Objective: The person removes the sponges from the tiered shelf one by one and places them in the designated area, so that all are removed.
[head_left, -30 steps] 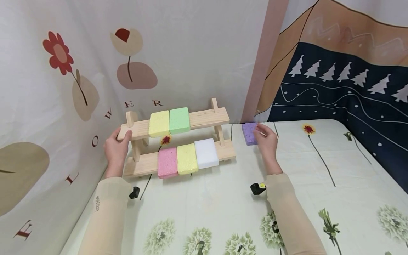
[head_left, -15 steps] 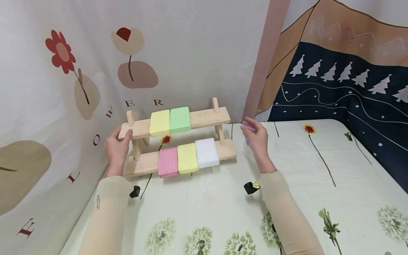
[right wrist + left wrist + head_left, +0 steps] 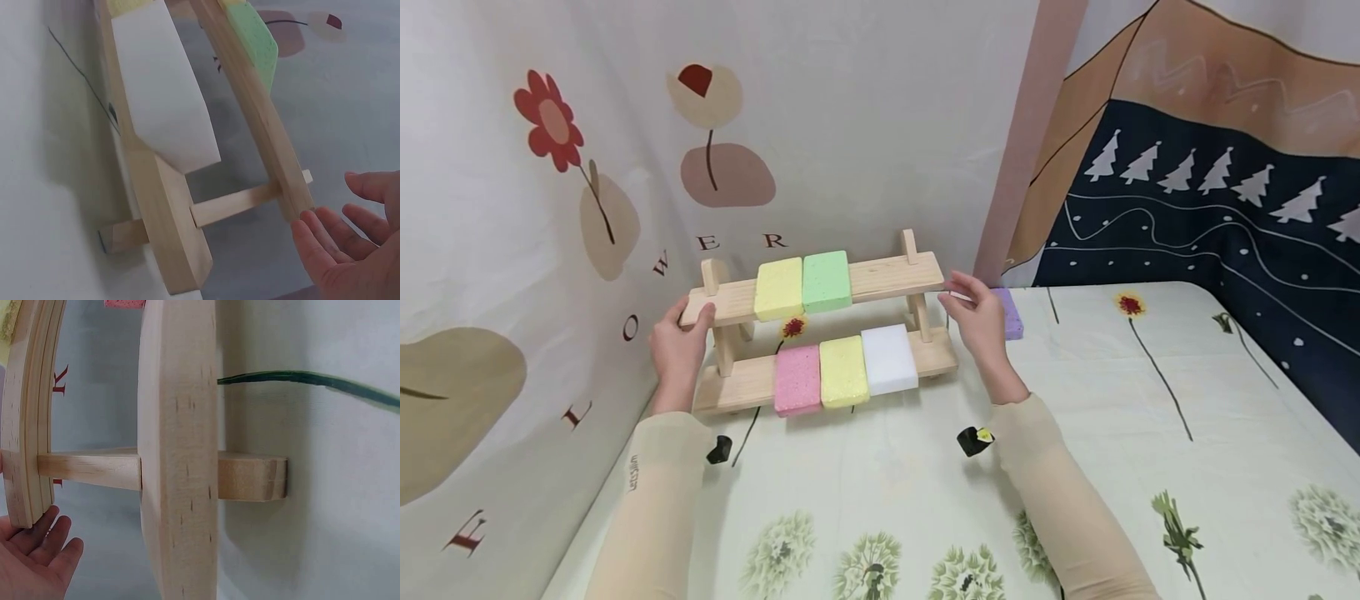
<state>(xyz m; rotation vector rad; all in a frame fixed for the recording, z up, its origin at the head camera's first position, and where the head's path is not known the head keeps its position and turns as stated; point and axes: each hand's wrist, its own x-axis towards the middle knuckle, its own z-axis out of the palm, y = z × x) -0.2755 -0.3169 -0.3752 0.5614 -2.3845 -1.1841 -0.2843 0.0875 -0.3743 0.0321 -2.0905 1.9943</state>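
Note:
A two-tier wooden rack stands against the cloth wall. My left hand grips the left end of its upper board, thumb on top and fingers beneath. My right hand is at the right end of that board, fingers spread and slightly bent; its fingertips are close to the board end, and I cannot tell whether they touch. On the upper board lie a yellow sponge and a green sponge. The lower board bears a pink sponge, another yellow sponge and a white sponge.
A purple sponge lies on the table behind my right hand, partly hidden by it. The flower-print tablecloth spreads in front of the rack. A dark cloth with tree prints hangs at the right.
My right hand has moved left from the purple sponge to the right end of the upper board. The purple sponge stays on the table. My left hand keeps its grip.

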